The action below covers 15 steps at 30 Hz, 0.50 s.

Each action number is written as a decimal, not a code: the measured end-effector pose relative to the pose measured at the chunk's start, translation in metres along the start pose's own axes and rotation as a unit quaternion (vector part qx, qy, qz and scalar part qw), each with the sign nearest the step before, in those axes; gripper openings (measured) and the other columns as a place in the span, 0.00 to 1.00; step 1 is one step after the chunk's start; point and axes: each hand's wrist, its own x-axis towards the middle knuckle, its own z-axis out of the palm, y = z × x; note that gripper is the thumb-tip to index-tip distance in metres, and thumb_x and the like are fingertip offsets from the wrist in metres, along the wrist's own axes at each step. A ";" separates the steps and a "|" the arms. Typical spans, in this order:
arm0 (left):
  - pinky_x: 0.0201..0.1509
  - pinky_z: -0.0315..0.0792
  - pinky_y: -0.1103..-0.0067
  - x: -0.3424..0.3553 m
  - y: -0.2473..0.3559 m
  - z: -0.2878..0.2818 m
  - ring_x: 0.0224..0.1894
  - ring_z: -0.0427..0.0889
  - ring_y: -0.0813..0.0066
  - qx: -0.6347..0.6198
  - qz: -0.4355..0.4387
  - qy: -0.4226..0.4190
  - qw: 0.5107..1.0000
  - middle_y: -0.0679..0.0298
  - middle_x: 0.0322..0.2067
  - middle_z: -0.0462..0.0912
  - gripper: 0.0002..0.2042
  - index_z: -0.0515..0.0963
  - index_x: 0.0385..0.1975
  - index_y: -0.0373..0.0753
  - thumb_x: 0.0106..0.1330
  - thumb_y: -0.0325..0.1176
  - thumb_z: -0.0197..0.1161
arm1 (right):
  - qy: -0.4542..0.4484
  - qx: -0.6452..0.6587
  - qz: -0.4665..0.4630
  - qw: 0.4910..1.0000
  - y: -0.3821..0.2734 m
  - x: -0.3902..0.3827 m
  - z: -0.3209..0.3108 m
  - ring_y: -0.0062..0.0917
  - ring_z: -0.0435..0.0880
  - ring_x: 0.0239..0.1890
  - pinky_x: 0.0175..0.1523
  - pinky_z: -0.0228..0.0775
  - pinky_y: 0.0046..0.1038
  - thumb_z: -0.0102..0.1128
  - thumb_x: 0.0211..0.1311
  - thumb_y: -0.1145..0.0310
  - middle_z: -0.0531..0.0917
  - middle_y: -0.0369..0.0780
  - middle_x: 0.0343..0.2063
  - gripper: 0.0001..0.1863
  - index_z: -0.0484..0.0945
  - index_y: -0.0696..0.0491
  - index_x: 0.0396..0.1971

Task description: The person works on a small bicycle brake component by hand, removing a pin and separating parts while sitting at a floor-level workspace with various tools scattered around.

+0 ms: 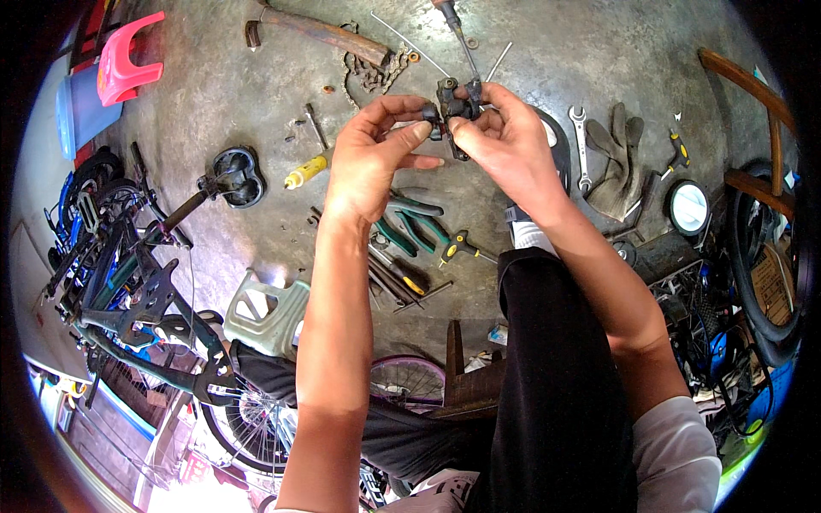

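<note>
Tools litter the stained concrete floor [530, 43]: green-handled pliers [410, 224], a steel spanner [581, 150], a yellow-handled screwdriver [306, 170], a rusty chain [374, 75] and grey gloves [620, 167]. Above them the left hand [376, 154] and right hand [505, 141] meet, both pinching a small black metal bicycle part [455, 107].

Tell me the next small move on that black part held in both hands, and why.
Probably keep the right hand steadying the black metal part while the left hand turns the small round piece pinched at its left side. Both hands hold it up off the concrete floor, and the left fingertips already grip that piece.
</note>
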 end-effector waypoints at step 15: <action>0.35 0.85 0.78 -0.006 0.011 0.021 0.38 0.84 0.73 0.126 0.002 0.087 0.988 0.56 0.37 0.83 0.13 0.78 0.45 0.26 0.62 0.23 0.68 | -0.055 0.107 0.071 0.990 0.006 -0.001 -0.005 0.13 0.75 0.25 0.28 0.66 0.19 0.63 0.61 0.67 0.81 0.34 0.26 0.19 0.76 0.63 0.48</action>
